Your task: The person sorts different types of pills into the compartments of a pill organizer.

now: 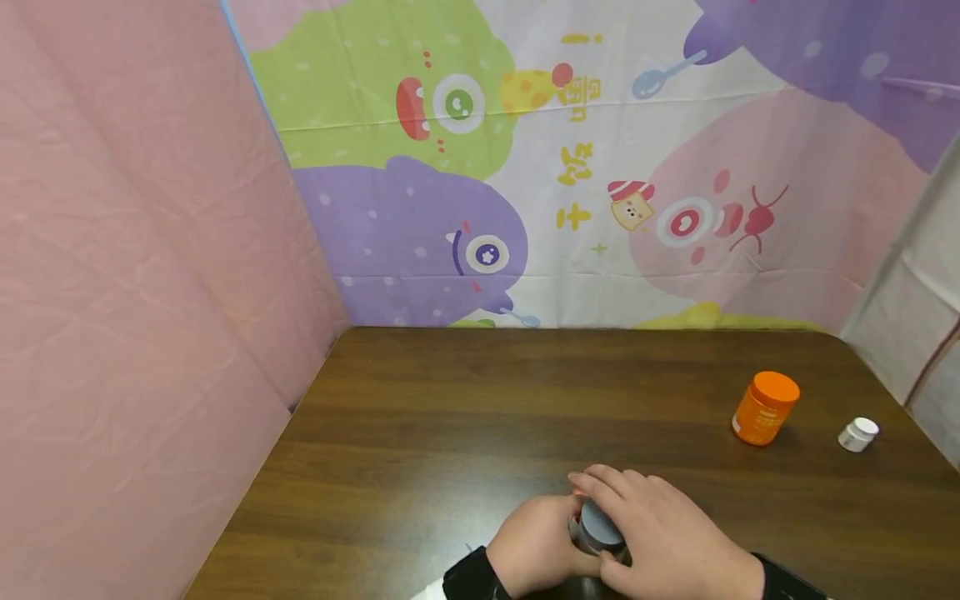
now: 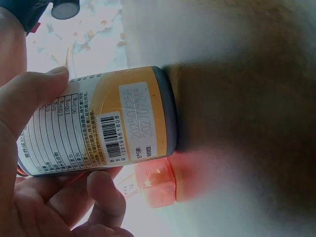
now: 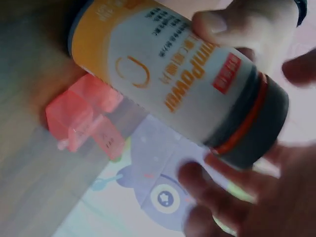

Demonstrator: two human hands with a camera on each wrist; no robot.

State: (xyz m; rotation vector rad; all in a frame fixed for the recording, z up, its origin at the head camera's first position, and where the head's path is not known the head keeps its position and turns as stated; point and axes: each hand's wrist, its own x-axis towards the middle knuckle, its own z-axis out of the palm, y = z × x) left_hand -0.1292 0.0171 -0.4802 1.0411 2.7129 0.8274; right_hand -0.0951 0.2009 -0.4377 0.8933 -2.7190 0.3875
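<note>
Two hands at a capped bottle (image 3: 158, 74) above the near part of the table (image 1: 450, 392).
The left hand (image 1: 543, 542) grips the bottle's labelled body; the right hand (image 1: 675, 542) has its fingers around the grey cap (image 1: 600, 525), though whether they clamp it cannot be told. A translucent red box (image 3: 71, 116) lies just beside. Toward the right edge stand an orange jar (image 1: 765, 408) and a small white bottle (image 1: 858, 434).

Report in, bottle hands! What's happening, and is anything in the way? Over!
Left hand gripping bottle. Right hand spread around its fitted grey cap. Red box just beyond bottle in both wrist views, not obviously blocking.
</note>
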